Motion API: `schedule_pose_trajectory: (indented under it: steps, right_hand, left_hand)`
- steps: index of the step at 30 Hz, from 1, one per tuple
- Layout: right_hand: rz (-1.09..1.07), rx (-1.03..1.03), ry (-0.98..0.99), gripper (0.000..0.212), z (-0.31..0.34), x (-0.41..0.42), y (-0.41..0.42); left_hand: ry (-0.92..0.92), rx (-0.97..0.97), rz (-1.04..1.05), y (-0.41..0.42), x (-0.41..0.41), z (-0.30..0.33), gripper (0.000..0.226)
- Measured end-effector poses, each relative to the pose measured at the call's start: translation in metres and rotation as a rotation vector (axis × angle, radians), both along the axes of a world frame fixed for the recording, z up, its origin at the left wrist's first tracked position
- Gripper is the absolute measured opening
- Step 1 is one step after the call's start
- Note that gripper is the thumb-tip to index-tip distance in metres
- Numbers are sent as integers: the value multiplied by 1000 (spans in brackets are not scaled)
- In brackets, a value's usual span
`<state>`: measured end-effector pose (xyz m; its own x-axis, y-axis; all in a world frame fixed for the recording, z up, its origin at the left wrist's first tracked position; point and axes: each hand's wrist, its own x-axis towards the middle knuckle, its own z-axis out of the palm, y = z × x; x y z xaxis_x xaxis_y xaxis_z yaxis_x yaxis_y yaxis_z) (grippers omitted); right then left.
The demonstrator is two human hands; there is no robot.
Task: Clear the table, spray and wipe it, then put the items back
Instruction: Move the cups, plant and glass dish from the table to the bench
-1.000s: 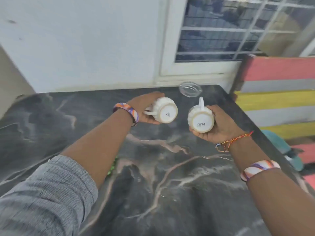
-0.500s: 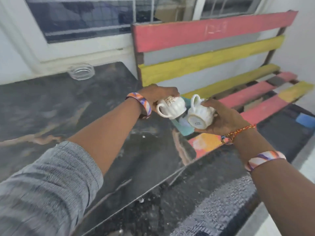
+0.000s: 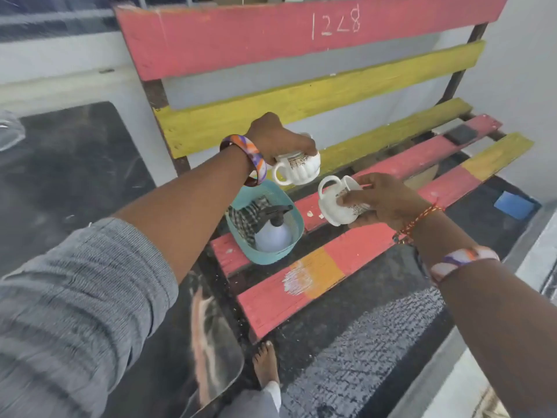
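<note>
White ribbed ceramic cup (image 3: pixel 298 170) up top, and the left hand (image 3: pixel 278 141) has it from above, fingers curled down over the rim, handle swinging toward the wrist! Below and to the right, the right hand (image 3: pixel 382 200) grips a second white ceramic cup (image 3: pixel 337 203), thumb across its patterned side, fingers wrapped underneath, handle pointing left. Both cups hang in the air over the red and yellow slatted wooden bench (image 3: pixel 346 260), close together but not touching. On the bench seat just below the left cup sits a teal plastic basket (image 3: pixel 271 256), and inside it a white spray bottle with a black nozzle (image 3: pixel 274 233) beside a checked grey cloth (image 3: pixel 247 218). Off to the left, the dark marble table (image 3: pixel 75 176), with a clear glass dish (image 3: pixel 9 134) at its far edge.
</note>
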<state>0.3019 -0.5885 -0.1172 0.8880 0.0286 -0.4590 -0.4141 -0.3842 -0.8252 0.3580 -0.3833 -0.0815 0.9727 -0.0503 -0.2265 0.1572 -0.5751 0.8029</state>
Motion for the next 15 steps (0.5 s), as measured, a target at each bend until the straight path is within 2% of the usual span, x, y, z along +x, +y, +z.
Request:
schedule_pose_trajectory:
  steps: [4, 9, 11, 15]
  right_hand:
    - [161, -250, -105, 52, -19, 55, -39]
    - [499, -682, -260, 70, -50, 112, -79]
    - [619, -744, -256, 72, -65, 136, -92]
    - [728, -747, -243, 57, -98, 187, -117]
  left_hand:
    - [16, 113, -31, -40, 44, -16, 49]
    - [42, 217, -46, -75, 81, -50, 53]
    - [74, 236, -28, -88, 95, -65, 52]
    - [169, 245, 36, -114, 124, -97, 47]
